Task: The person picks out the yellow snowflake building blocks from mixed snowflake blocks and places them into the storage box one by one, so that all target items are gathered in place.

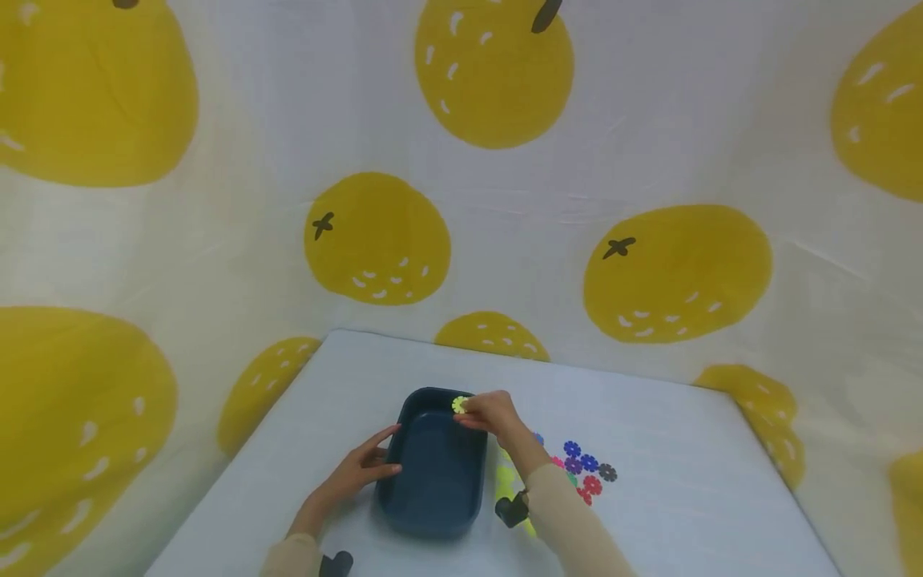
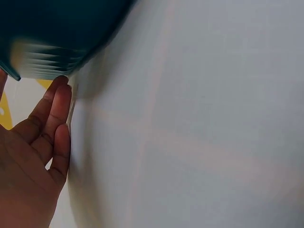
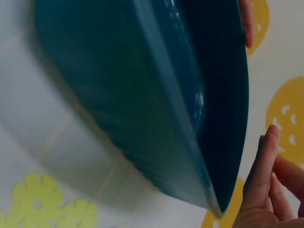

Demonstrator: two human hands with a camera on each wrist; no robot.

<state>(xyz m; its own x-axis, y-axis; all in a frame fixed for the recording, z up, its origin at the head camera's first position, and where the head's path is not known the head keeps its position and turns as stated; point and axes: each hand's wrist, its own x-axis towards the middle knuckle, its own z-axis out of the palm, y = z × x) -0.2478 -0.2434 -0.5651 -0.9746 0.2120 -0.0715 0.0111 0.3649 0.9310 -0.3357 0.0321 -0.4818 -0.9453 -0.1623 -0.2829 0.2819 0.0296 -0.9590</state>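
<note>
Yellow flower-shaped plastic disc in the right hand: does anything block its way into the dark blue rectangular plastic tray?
Nothing visible does: the right hand pinches the disc over the far right corner of the tray, whose floor looks bare. The left hand touches the left rim, out of the way.

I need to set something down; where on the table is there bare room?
A wide bare patch on the table lies right of the colored discs, out to its right edge. Another strip runs behind the tray to the back edge. It's crowded between tray and colored discs: yellow discs lie there, with the right arm above them.
</note>
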